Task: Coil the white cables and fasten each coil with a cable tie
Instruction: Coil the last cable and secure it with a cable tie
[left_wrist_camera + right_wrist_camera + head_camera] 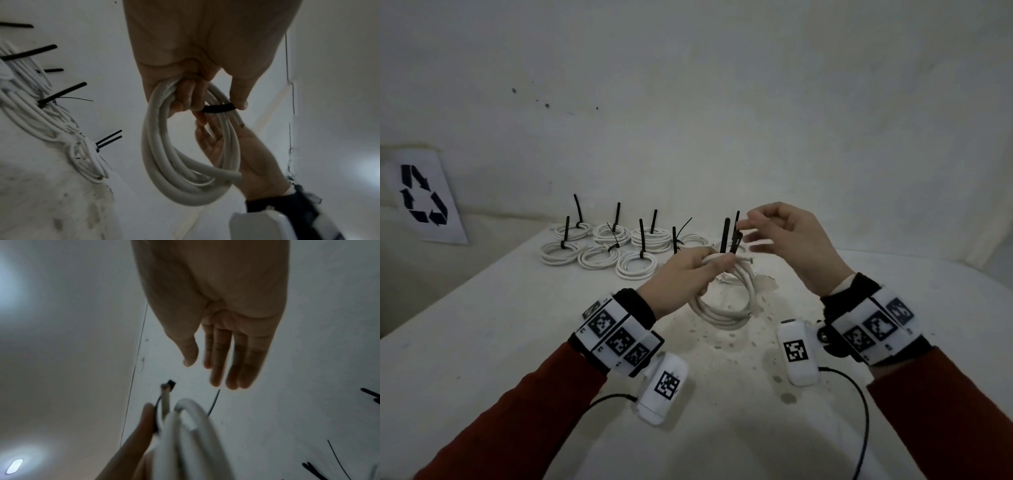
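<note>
My left hand (717, 262) grips the top of a white cable coil (726, 308) and holds it up over the table, so the loop hangs below the fingers. A black cable tie (734, 236) is wrapped round the coil beside my thumb, its ends sticking up. In the left wrist view the tie (219, 108) crosses the coil (164, 170) under my thumb. My right hand (748, 233) hovers just right of the tie ends with straight fingers (226, 353) and holds nothing. The tie head (171, 383) shows near a cut cable end.
Several finished coils (602, 246) with upright black ties lie in rows at the back of the white table (482, 342). A sheet with a recycling sign (424, 195) leans on the left wall. Chipped patches mark the tabletop under the coil.
</note>
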Demonstrator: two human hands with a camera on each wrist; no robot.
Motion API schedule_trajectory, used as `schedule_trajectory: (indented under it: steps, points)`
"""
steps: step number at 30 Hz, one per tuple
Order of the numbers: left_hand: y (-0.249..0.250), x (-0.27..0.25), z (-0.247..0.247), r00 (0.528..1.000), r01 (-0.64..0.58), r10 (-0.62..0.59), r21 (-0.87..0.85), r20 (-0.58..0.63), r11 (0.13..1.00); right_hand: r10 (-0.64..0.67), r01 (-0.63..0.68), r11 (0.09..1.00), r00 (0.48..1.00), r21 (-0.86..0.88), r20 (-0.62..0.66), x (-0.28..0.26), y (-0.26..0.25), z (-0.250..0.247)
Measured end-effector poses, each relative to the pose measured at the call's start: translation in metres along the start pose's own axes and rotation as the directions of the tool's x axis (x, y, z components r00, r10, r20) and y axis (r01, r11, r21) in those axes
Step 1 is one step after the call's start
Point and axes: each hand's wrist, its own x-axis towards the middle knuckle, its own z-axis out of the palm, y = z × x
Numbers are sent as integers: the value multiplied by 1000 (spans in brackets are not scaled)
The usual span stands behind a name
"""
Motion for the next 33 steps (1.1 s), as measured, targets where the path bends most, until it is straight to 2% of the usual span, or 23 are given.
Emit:
schedule_trajectory:
  steps: [3, 6, 11, 14, 18, 33]
  points:
    - [6, 7, 0, 996, 47, -31, -204, 83, 978, 146, -151, 986, 987, 65, 71, 9, 8, -7]
    - [7, 18, 2, 992, 85, -55, -272, 113, 959, 127, -145, 975, 985, 168, 116, 14, 13, -3]
    - [-3, 37, 6, 992, 114, -87, -355, 91, 928, 88, -65, 941, 995, 333, -53, 23, 28, 6]
    - [-9, 46, 8, 990, 129, -99, -409, 96, 903, -12, 48, 961, 991, 273, -132, 25, 33, 7]
    - [-13, 54, 10, 985, 162, -116, -442, 131, 882, -138, 157, 977, 981, 142, -134, 29, 35, 4]
    - [-26, 68, 10, 972, 231, -177, -508, 154, 830, -204, 203, 979, 970, -20, -129, 35, 40, -4]
